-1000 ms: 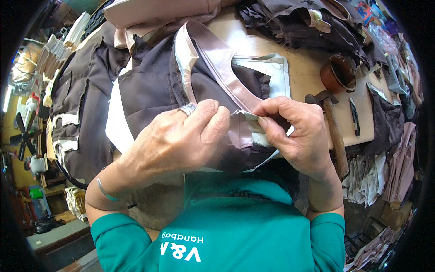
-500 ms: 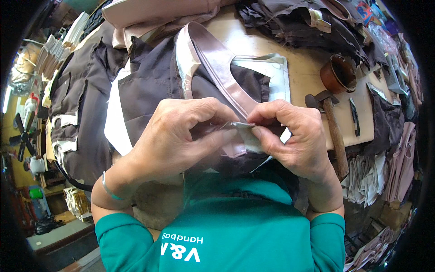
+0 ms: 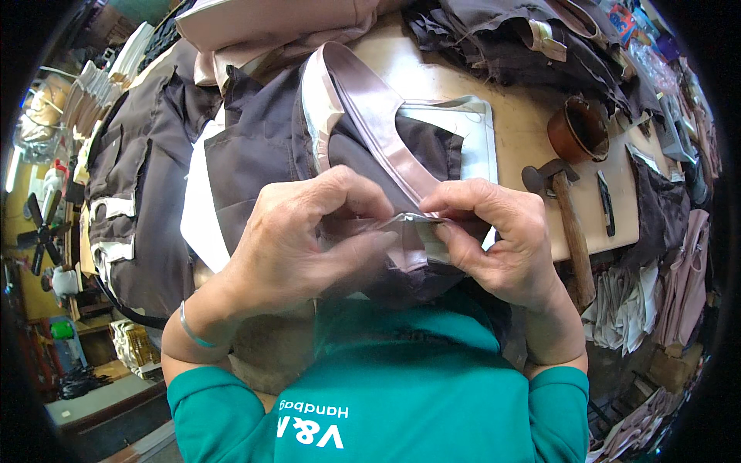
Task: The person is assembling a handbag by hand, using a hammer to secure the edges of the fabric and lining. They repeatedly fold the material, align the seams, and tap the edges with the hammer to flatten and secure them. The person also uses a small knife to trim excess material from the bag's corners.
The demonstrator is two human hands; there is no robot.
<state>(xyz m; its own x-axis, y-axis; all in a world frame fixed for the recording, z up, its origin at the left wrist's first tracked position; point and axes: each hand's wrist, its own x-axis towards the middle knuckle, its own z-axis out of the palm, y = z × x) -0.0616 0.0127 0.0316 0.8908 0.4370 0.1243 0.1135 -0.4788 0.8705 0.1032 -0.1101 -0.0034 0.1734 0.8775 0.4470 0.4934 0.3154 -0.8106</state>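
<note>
Close above the counter [image 3: 517, 131], both hands pinch a folded pale pink strap [image 3: 370, 108] against the dark brown fabric piece [image 3: 262, 147]: the left hand [image 3: 301, 239] and right hand [image 3: 502, 239] meet fingertip to fingertip on its edge. Well apart to the right lie a hammer [image 3: 567, 224] and a brown cup [image 3: 579, 127].

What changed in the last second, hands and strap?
The left hand curled its fingers and slid right to meet the right hand; both now pinch the folded end of the pink strap. The dark fabric, hammer and brown cup stayed put.
</note>
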